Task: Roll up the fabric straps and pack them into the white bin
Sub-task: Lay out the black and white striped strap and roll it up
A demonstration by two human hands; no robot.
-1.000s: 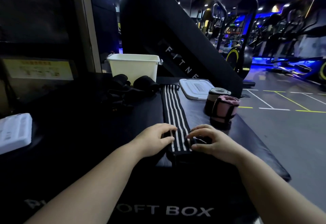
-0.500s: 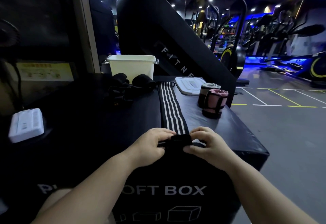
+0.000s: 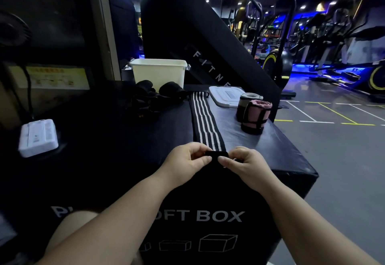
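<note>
pinching, head view: left hand (image 3: 187, 160) and right hand (image 3: 243, 165) both have fingers and thumb curled onto the near end of the striped strap (image 3: 205, 125), one hand on each side. that end is folded into a short black lump between the fingertips, at the near edge of the worktop (image 3: 104, 143). rest of the strap lies flat, black with white stripes, running straight away from the hands toward the far edge. white bin (image 3: 158, 74) sits upright at the far side of the worktop, left of the strap's far end, well apart from the hands; can't see inside it. black straps (image 3: 154, 97) heaped loose just in front of the bin. white lid (image 3: 225, 96) lies flat, right of the strap's far end. pink roll (image 3: 257, 116) stands on end near the right edge, bound by black bands, touching a grey roll (image 3: 250, 98) just behind it. white block (image 3: 38, 137) on the far left of the worktop. front face of the worktop reads "oft box" between the forearms.
</note>
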